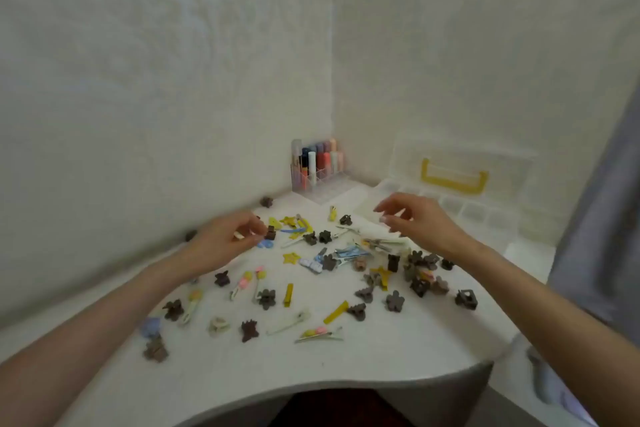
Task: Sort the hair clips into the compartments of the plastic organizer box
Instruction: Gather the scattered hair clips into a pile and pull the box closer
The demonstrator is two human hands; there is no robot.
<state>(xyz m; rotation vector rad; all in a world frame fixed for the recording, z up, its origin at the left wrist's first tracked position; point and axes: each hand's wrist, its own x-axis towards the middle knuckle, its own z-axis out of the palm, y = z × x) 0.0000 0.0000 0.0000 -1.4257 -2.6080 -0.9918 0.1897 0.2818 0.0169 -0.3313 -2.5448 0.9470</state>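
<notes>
We find small plastic hair clips (pixel 266 298) strewn centrally; clear plastic organizer box (pixel 485 215) at two o'clock (acrylic rack (pixel 317 172) at twelve).

White table (pixel 346 367), hair clips (pixel 266 298) strewn beneath left fingers (pixel 250 222) and right fingers (pixel 385 206); organizer box (pixel 502 218) open just beyond the right ones, tube holder (pixel 317 177) farther back between both.

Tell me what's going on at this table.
A person is sorting hair clips scattered over the white table. The left hand pinches a small dark brown claw clip at the far side of the pile. The right hand hovers empty, fingers loosely spread, above the clips near the open clear plastic organizer box with a yellow handle. Its visible compartments look empty, so most sorting remains.
</notes>
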